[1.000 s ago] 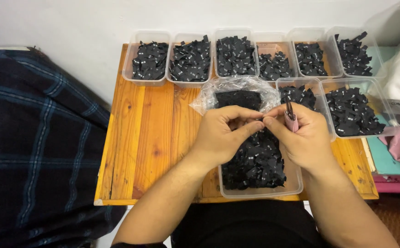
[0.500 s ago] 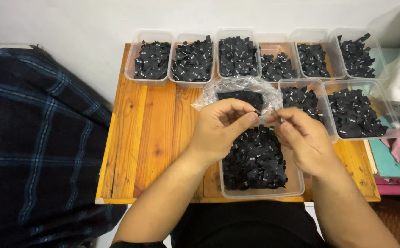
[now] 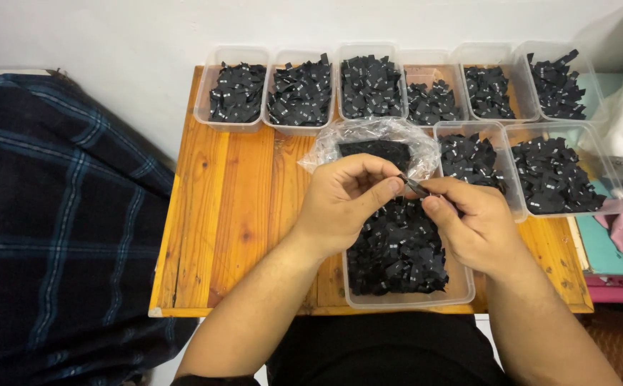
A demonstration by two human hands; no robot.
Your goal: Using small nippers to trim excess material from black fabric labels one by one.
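Wooden table [image 3: 240, 207], clear tubs of black tags. L hand [image 3: 340, 204] & R hand [image 3: 469, 221] now closer together, both pinching one small black tag [image 3: 413, 186], prob. folded.

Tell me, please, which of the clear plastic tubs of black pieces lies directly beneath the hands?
The tub at the table's near edge, right under the left hand and right hand; the others sit farther back.

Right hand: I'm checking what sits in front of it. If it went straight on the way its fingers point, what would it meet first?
The right hand points up-left, so it would first meet the small black piece pinched between both hands, then the left hand. Depth looks shared, since both pinch it.
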